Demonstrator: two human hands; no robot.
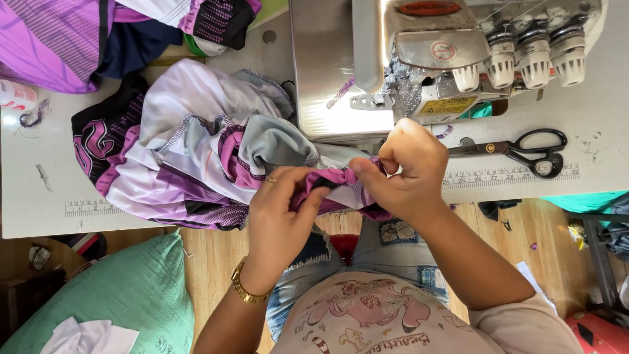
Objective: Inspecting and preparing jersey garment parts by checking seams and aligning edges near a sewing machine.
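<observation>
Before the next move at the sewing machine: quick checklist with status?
1. Both hands on the work: ok. Left hand and right hand pinch the purple fabric edge.
2. Edge under the presser foot: not ok, it is held in front of the grey overlock sewing machine.
3. Black-handled scissors off the garment: ok, lying on the white table to the right.
4. Bulk of the white and purple jersey supported: ok, piled on the table.
5. Thread run: cannot tell.
</observation>
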